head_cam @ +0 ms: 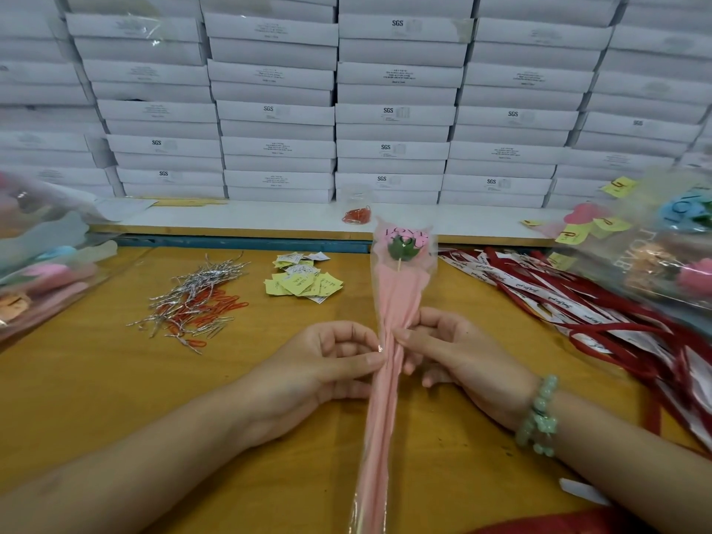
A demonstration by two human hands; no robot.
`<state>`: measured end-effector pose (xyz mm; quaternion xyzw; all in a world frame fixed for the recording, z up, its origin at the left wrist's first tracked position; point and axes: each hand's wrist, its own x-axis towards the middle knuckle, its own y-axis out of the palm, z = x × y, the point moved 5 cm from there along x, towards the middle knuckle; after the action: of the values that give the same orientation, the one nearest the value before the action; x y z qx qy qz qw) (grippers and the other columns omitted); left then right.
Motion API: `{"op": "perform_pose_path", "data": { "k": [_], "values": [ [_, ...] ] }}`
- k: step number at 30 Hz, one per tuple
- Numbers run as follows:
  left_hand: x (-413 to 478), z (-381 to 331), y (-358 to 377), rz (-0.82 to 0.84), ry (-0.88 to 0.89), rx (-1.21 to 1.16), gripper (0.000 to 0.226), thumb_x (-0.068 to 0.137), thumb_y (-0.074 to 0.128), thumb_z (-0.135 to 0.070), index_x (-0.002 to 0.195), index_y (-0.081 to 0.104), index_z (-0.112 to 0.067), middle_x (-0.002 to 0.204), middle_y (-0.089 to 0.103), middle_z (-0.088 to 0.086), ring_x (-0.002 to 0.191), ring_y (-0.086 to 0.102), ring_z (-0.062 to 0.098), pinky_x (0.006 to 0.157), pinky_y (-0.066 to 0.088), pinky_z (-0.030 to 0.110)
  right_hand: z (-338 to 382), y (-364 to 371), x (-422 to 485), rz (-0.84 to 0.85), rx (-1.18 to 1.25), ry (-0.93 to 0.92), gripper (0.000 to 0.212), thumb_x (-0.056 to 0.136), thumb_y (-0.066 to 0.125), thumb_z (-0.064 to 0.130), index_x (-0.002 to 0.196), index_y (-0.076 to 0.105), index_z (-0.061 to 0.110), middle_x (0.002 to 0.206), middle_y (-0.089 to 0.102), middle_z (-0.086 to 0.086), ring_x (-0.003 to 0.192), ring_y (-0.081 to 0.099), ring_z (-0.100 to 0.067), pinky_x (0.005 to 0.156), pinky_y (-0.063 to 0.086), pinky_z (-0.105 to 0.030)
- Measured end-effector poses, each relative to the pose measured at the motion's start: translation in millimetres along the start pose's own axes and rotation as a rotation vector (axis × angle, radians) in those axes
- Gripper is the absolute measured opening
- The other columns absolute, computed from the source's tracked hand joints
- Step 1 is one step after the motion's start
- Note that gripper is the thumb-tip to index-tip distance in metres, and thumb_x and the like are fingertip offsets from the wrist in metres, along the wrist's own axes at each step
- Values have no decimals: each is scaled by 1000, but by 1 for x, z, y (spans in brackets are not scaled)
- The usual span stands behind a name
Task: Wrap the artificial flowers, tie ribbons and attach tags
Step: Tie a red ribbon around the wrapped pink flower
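Both hands pinch the pink wrapper at its neck over the table: left hand with something small and shiny at its fingertips, right hand opposite. The flower sits inside, head away. The step looks like cinching for tying; next needs a ribbon. Beyond lie wire ties, tags, then stacked boxes.
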<state>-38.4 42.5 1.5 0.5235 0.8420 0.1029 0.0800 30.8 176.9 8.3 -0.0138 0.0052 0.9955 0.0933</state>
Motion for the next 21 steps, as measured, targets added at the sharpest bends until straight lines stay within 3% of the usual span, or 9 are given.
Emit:
{"op": "perform_pose_path", "data": {
  "k": [9, 16, 21],
  "values": [
    [1, 1, -3, -31, 1, -36, 16, 70, 80, -6, 85, 73, -9, 89, 71, 18, 75, 71, 20, 70, 60, 27, 1, 0, 0, 55, 22, -14, 35, 75, 68, 31, 101, 65, 8, 71, 65, 3, 61, 60, -5, 48, 49, -14],
    [2, 2, -6, -65, 15, -73, 39, 66, 80, -7, 102, 68, -1, 95, 72, 21, 76, 71, 21, 71, 60, 27, 1, -6, 2, 121, 111, -1, 23, 72, 72, 28, 90, 69, 13, 78, 67, -2, 66, 63, -7, 48, 49, -16],
    [0, 0, -2, -50, 19, -34, 30, 69, 79, -5, 99, 73, -5, 95, 72, 20, 77, 72, 20, 68, 59, 26, 2, -6, 2, 193, 114, 19, 19, 69, 74, 30, 83, 72, 17, 77, 66, 0, 63, 59, -4, 43, 43, -12]
  ]
}}
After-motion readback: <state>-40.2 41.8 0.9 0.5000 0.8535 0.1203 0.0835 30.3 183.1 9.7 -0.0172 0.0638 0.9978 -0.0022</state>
